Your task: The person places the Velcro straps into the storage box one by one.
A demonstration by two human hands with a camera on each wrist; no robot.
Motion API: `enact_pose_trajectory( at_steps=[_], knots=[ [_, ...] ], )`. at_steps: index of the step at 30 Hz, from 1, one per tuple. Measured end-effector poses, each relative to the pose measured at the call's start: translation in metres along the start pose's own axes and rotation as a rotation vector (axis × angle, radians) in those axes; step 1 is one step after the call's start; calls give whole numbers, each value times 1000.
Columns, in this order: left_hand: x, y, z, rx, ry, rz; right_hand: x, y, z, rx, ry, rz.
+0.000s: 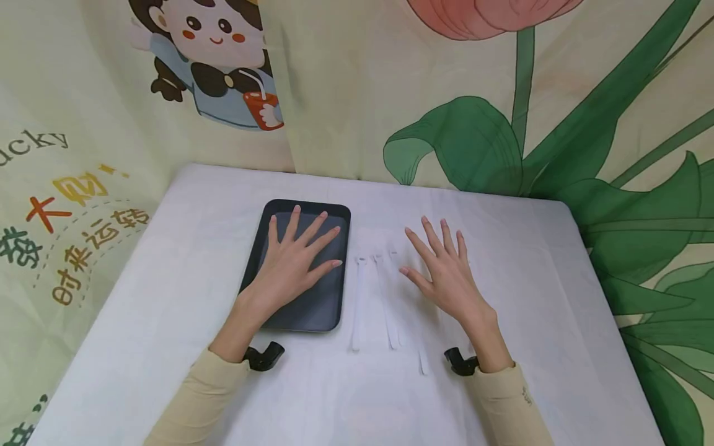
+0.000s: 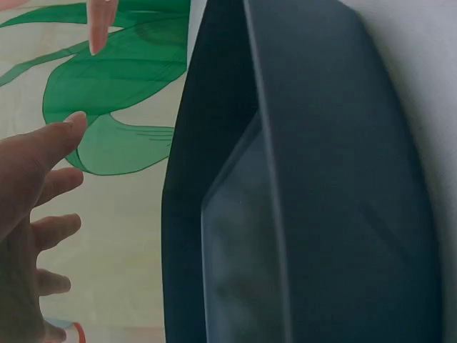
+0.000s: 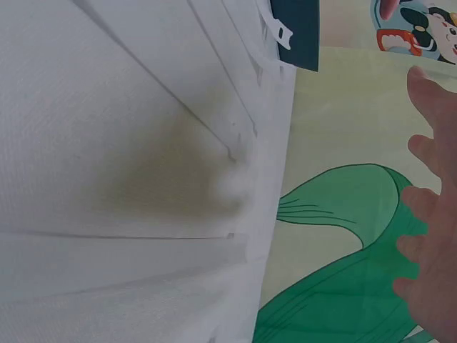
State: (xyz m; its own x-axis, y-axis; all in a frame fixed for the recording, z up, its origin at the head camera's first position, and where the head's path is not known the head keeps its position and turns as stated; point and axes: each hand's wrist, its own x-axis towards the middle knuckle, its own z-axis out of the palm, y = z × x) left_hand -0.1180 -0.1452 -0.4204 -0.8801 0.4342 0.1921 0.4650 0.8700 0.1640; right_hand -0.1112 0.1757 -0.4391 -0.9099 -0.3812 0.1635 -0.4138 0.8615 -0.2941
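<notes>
My left hand (image 1: 290, 261) hovers over a dark rectangular tray (image 1: 312, 313), fingers spread wide and holding nothing. In the left wrist view the fingers stand apart from the tray's raised wall (image 2: 343, 171). My right hand (image 1: 450, 279) is held above the white cloth, its fingers also spread and free of any object. Between the two hands lie several thin white strips (image 1: 357, 310), roughly lengthwise, pale against the cloth. One strip's small head (image 3: 275, 27) shows a square hole in the right wrist view, close to the tray.
A white cloth (image 1: 167, 272) covers the table, whose far edge meets a printed backdrop (image 1: 346, 111) with a cartoon figure, lettering and large green leaves. A black camera mount (image 1: 266, 357) sits at the left wrist and another mount (image 1: 460, 362) at the right.
</notes>
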Motion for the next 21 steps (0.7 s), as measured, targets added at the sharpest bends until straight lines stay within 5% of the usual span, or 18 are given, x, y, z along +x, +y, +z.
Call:
enact_pose_trajectory(
  at_steps=[8, 15, 21],
  knots=[
    [-10, -5, -4, 7, -2, -53, -3, -2, 2, 10, 8, 8],
    [-32, -19, -4, -2, 30, -187, -7, -5, 7, 47, 22, -13],
    [-49, -31, -2, -100, 145, -287, -8, -7, 10, 91, 81, -59]
  ],
)
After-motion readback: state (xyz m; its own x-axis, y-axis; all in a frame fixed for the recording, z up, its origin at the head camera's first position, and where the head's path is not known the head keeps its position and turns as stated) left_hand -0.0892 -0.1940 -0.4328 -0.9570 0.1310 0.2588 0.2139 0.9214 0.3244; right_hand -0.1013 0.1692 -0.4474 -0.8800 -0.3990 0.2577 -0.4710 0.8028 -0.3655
